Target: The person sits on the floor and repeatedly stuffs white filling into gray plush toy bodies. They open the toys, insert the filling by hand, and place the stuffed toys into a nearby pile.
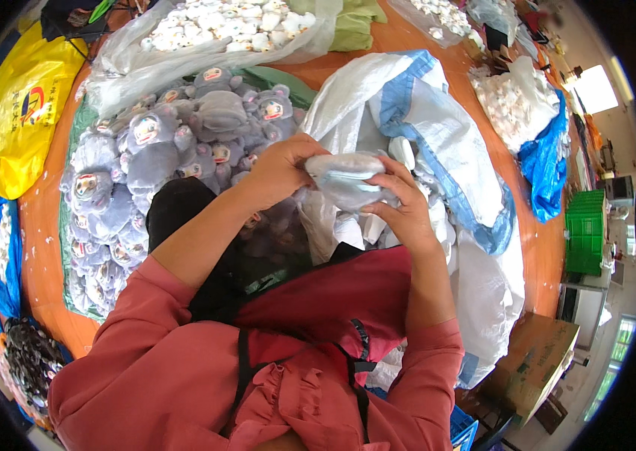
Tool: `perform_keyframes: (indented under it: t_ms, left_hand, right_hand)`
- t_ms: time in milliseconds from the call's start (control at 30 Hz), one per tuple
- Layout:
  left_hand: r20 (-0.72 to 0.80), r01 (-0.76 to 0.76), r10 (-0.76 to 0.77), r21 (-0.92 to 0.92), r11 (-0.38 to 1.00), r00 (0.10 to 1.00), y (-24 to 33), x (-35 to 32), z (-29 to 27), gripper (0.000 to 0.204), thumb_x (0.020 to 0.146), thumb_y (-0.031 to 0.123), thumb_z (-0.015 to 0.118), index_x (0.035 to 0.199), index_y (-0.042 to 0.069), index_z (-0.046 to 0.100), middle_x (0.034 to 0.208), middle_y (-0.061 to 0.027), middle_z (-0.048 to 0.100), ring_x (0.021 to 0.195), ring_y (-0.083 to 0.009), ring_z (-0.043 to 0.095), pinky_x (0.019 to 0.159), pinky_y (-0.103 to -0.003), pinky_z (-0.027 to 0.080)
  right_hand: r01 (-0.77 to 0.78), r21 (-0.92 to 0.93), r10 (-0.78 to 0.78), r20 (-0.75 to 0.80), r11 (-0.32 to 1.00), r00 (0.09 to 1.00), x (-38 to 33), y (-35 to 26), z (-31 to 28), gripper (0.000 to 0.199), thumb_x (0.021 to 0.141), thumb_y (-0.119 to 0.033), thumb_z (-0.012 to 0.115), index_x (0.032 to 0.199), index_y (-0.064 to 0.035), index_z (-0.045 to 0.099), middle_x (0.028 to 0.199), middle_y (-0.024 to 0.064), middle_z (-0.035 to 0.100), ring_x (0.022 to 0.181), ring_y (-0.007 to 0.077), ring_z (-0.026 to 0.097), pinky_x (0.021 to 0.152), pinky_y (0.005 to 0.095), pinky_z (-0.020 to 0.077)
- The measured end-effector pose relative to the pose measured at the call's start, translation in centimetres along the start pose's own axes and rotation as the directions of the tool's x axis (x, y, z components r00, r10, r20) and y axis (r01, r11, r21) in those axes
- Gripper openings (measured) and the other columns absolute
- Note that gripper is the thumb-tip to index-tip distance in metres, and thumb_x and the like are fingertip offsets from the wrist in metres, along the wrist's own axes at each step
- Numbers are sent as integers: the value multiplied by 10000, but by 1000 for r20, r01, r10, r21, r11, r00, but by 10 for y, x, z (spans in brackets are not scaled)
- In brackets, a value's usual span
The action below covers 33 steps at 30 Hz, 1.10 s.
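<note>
Both my hands hold a grey plush piece (342,188) with a pale, shiny middle, up in front of my lap. My left hand (282,173) pinches its left end, and the fingers of my right hand (406,199) curl round the right end. Just beneath and beyond it gapes a white woven sack (344,90) with blue bands, holding several white and grey pieces (402,152). To the left, a big heap of grey plush toys (156,161) with pale faces lies on a green sheet (71,255).
Clear plastic with many small white pieces (227,26) lies at the back. A yellow bag (28,113) is at far left. On the right are a plastic bag of pale pieces (517,105), a blue sack (547,169), a green crate (585,233) and a cardboard box (532,357).
</note>
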<state>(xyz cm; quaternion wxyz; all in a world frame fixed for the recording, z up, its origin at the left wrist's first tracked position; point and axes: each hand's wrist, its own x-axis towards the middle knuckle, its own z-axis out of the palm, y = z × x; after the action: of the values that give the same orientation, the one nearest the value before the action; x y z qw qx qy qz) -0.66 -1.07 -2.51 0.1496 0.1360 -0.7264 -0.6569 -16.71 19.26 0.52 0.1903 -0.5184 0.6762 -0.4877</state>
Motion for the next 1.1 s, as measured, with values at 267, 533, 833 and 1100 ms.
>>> perform_keyframes:
  t_ms: [267, 533, 833, 1100]
  left_hand:
    - [6, 154, -154, -40, 987, 988, 10, -6, 12, 644, 817, 131, 777, 1386, 65, 483, 1277, -91, 590, 1134, -155, 570, 975, -310, 454]
    - [-29, 152, -156, -103, 983, 987, 9, -18, 35, 871, 753, 126, 831, 1495, 88, 377, 1317, -109, 577, 1178, -194, 553, 1014, -328, 444]
    - [-104, 132, -181, -368, 921, 978, -8, -14, 31, 680, 758, -45, 764, 1388, 34, 519, 1189, -57, 648, 1024, -140, 622, 900, -295, 510]
    - [-242, -32, 63, 128, 991, 968, -4, -18, 22, 542, 725, 21, 777, 1244, 14, 619, 1072, -91, 714, 963, -127, 648, 882, -289, 496]
  right_hand:
    - [-250, 284, 284, -87, 926, 955, -5, 37, -2, 157, 894, 47, 644, 1010, -55, 620, 1104, 21, 637, 970, 95, 552, 858, 245, 455]
    - [-266, 673, 502, -181, 691, 846, 7, 21, 10, 35, 987, -95, 594, 963, -69, 589, 871, -28, 604, 802, 59, 495, 751, 221, 426]
    - [-227, 468, 355, -205, 854, 912, 6, 45, 14, 39, 993, -106, 589, 981, -70, 596, 893, -46, 587, 824, 51, 480, 760, 215, 413]
    - [-364, 357, 424, -106, 860, 899, 8, 12, 7, 184, 965, -42, 608, 1148, -47, 621, 1014, -27, 620, 838, 50, 528, 721, 219, 462]
